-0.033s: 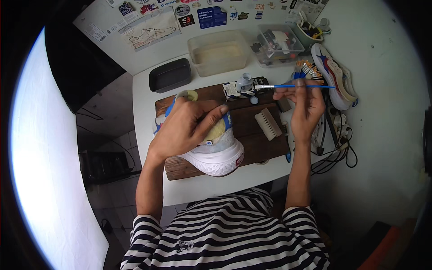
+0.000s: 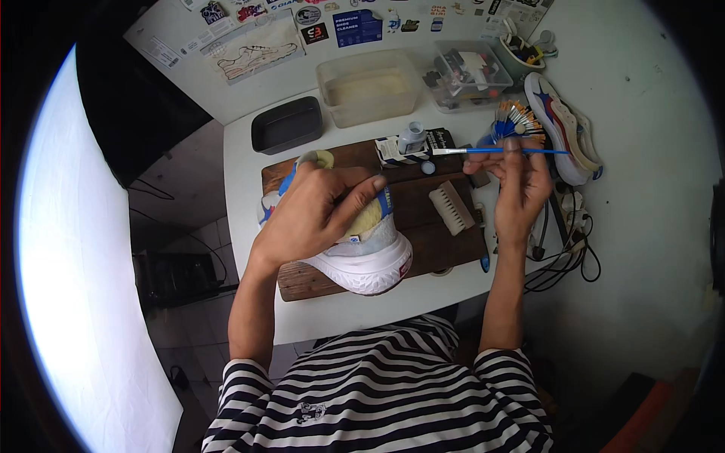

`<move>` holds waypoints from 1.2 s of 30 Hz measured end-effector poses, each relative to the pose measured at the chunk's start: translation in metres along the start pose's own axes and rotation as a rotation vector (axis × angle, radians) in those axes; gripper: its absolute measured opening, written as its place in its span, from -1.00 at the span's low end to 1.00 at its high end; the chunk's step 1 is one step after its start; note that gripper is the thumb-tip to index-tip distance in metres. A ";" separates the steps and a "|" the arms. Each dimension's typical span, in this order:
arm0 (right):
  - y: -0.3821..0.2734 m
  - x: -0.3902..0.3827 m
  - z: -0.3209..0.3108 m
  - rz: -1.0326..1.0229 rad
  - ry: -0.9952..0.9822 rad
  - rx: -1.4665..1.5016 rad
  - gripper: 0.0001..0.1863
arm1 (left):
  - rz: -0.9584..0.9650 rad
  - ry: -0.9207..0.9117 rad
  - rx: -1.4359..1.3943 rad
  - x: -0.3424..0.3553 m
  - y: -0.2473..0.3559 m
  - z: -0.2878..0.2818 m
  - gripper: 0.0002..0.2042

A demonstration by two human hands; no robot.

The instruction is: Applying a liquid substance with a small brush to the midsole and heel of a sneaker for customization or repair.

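Note:
My left hand (image 2: pixel 317 208) is closed on the collar of a shoe (image 2: pixel 370 268) with a white sole, a pale grey heel and blue trim. Its yellowish lining shows beside my thumb, and my hand covers much of the upper. The shoe rests on a dark wooden board (image 2: pixel 411 198). Between the thumb and fingers of my right hand (image 2: pixel 521 185) is a thin blue paintbrush (image 2: pixel 495 150), held level with its pale bristles pointing left. Those bristles are near an open small bottle (image 2: pixel 411 139), whose round cap (image 2: pixel 428 167) lies on the board.
A scrub brush (image 2: pixel 451 209) lies on the board. Several paintbrushes (image 2: pixel 516 121) fan out beyond my right hand, near another shoe (image 2: pixel 563 132). At the back are a dark tray (image 2: pixel 287 124), a cloudy plastic tub (image 2: pixel 368 89) and a clear box (image 2: pixel 470 75). Cables (image 2: pixel 578 253) hang at the right edge.
My right hand and the paintbrush have shifted slightly down and to the right. My left hand keeps its hold on the shoe.

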State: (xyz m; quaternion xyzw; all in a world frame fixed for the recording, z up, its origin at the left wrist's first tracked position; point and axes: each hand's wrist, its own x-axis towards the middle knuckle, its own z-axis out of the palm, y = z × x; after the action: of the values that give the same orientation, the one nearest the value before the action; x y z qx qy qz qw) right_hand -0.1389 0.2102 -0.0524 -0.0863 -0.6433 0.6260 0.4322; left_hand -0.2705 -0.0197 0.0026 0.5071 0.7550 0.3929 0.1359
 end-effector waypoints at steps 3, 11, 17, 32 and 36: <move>-0.020 -0.017 -0.009 0.019 -0.014 0.016 -0.78 | -0.002 -0.012 -0.005 0.005 0.002 0.004 -0.67; -0.053 -0.056 -0.006 0.008 -0.033 0.129 -0.85 | 0.011 0.031 -0.030 0.017 0.010 0.006 -0.68; -0.074 -0.052 -0.001 -0.121 -0.016 0.037 -0.79 | 0.022 0.015 -0.052 0.022 0.026 0.010 -0.69; -0.070 -0.054 0.010 -0.199 -0.152 -0.062 -0.83 | -0.005 -0.031 -0.137 0.020 0.024 0.020 -0.69; -0.073 -0.055 0.012 -0.141 -0.142 -0.012 -0.89 | -0.020 -0.049 -0.140 0.020 0.026 0.018 -0.69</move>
State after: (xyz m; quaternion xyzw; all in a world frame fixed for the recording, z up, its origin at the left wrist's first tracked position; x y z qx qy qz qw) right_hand -0.0821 0.1508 -0.0113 0.0013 -0.6803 0.5949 0.4282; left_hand -0.2511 0.0104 0.0134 0.4984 0.7271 0.4308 0.1933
